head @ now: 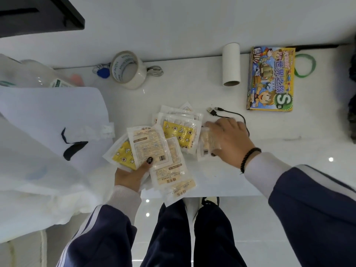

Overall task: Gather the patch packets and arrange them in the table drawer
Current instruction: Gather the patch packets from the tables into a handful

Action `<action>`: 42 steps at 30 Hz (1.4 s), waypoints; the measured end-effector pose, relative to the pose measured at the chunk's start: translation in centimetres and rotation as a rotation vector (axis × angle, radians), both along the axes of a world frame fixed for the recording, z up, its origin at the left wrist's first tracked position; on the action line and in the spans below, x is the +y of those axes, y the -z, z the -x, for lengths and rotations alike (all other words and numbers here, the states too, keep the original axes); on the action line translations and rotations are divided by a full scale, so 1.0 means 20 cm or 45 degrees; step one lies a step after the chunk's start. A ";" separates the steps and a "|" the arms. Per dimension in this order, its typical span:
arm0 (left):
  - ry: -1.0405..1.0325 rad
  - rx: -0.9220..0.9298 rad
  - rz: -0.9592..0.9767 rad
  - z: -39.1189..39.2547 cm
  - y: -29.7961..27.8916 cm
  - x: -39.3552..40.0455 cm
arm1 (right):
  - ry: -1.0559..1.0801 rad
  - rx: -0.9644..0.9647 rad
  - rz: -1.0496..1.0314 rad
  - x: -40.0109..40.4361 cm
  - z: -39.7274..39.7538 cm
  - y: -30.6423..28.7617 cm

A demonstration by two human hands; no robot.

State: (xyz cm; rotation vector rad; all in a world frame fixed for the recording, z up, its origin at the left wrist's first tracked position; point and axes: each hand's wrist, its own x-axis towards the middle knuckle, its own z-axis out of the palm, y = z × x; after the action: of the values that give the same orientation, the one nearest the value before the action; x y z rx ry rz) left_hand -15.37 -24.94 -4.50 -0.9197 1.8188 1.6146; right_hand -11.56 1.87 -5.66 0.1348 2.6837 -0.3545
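head view, frame centre: left hand (133, 175) pinches a fanned packet stack (152, 151); right hand (227, 137) (fingers spread) presses loose packets (181, 128). risk: slick fan slips out.

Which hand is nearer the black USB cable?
Right. The right hand lies beside the USB cable, reaching packets on the table; the left hand holds a fan of packets well away.

- A glossy white table (192, 89) spans the scene, its far edge meeting a pale wall (192, 20).
- A dark, black-edged object (38, 14) sits at far left.
- The near floor (250, 228) is shiny white, reflecting small ceiling lights.
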 end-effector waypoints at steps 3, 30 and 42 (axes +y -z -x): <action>-0.053 -0.002 -0.005 0.00 0.00 -0.05 | 0.054 -0.116 -0.031 0.05 0.06 -0.01; -0.229 -0.061 0.122 -0.04 0.01 -0.08 | 1.019 -0.188 0.628 -0.37 0.38 -0.01; -0.118 -0.062 0.044 -0.10 -0.08 -0.12 | 1.220 -0.352 1.325 -0.25 0.06 -0.08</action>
State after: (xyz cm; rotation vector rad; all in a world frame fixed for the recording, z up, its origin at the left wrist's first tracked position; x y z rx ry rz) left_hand -13.36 -27.29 -2.85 -1.0637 1.8003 1.6063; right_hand -12.84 -3.18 -4.01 1.0212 1.6811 -1.7549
